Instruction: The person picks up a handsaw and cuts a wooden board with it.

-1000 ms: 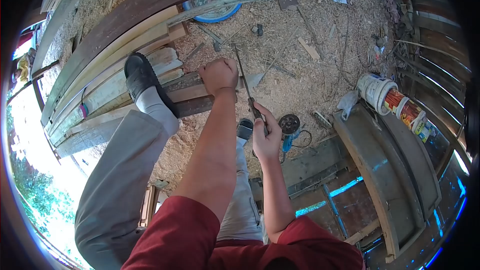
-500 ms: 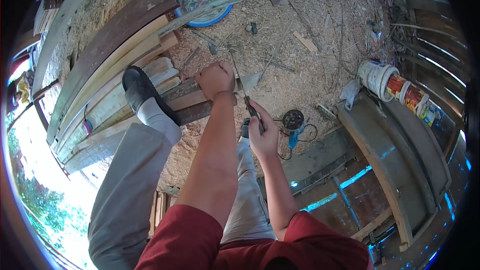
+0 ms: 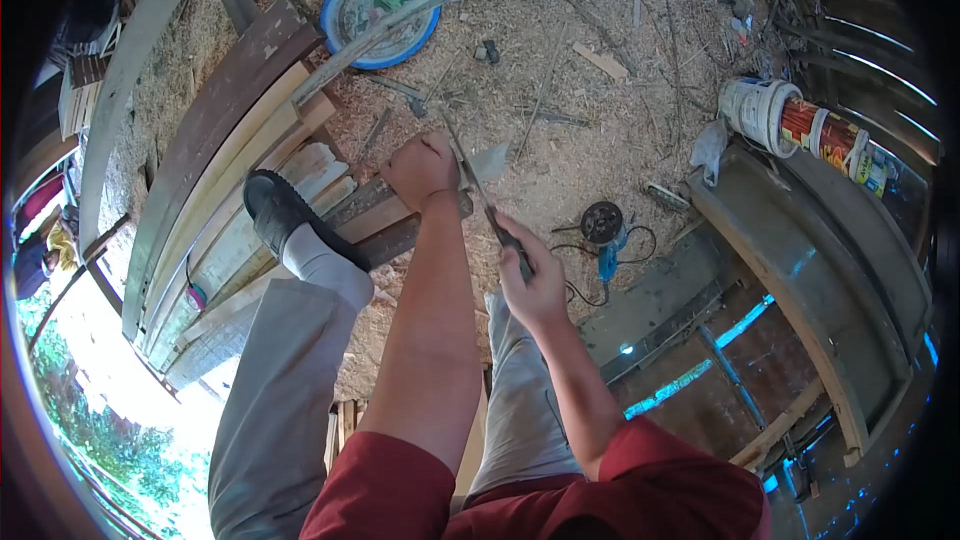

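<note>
My left hand [image 3: 421, 172] is closed in a fist on the end of a wooden board [image 3: 385, 219], beside the blade. My right hand [image 3: 534, 278] grips the dark handle of a long, thin-bladed hand tool [image 3: 480, 188]. Its blade points away from me and up to the left, passing just right of my left fist. Seen nearly edge-on, it could be a saw or a large knife; I cannot tell. My shoe [image 3: 296, 217] rests on the boards left of my hands. A pale grey pointed piece [image 3: 488, 162] lies beyond the blade.
Several planks [image 3: 215, 155] are stacked at left. A blue-rimmed basin [image 3: 428, 35] stands at the back with a strip of wood across it. A blue angle grinder [image 3: 606, 252] with its cord lies right of my hand. Buckets [image 3: 757, 112] and curved panels [image 3: 790, 270] are at right.
The head view has shifted a little. My right hand has drawn slightly away from my left with the tool, and the blade leans more to the left. My left fist stays on the board.
</note>
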The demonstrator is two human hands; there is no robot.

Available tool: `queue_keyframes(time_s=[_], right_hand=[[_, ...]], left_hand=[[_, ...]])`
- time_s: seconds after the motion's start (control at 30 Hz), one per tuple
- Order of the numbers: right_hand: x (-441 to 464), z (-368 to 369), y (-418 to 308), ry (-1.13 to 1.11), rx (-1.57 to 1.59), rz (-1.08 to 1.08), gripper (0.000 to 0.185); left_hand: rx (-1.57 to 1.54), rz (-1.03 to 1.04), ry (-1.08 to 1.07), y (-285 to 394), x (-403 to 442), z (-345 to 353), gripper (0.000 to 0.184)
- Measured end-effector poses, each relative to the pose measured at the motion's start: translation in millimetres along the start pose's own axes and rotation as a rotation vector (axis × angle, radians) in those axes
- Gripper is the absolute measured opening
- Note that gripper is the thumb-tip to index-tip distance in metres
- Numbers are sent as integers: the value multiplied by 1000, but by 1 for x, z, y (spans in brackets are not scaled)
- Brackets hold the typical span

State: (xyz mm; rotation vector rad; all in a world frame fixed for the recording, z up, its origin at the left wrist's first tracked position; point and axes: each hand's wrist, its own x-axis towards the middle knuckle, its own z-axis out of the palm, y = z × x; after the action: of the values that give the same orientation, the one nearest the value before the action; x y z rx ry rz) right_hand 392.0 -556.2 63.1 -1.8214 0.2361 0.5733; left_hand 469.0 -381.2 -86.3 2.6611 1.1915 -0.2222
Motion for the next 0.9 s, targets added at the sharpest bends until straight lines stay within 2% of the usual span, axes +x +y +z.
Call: queue_keyframes(time_s=[0.13, 0.27, 0.37, 0.43, 0.47, 0.5, 0.57, 0.7, 0.9], right_hand=[[-31, -23, -20, -51, -111, 91, 47], [10, 0, -20, 1, -28, 24, 47], [22, 2, -18, -36, -74, 154, 48], [3, 1, -17, -5, -67, 31, 48], [-13, -12, -23, -43, -55, 127, 48], [-25, -15, -18, -39, -60, 134, 48], [-35, -19, -4, -13, -6, 48, 47], [15, 3, -7, 31, -64, 12, 46], [-14, -13, -20, -45, 94, 170, 43]], left_hand=[[52, 28, 11, -2, 0, 3, 48], [28, 1, -29, 0, -2, 0, 57], [63, -17, -65, -2, -1, 4, 58], [103, -18, 0, -3, 1, 10, 51], [96, -16, -1, -2, 2, 11, 51], [95, -18, 10, -2, 0, 9, 51], [87, -23, 22, 0, 1, 7, 52], [121, -31, -1, -2, -2, 9, 53], [81, -13, 56, 0, 4, 12, 52]])
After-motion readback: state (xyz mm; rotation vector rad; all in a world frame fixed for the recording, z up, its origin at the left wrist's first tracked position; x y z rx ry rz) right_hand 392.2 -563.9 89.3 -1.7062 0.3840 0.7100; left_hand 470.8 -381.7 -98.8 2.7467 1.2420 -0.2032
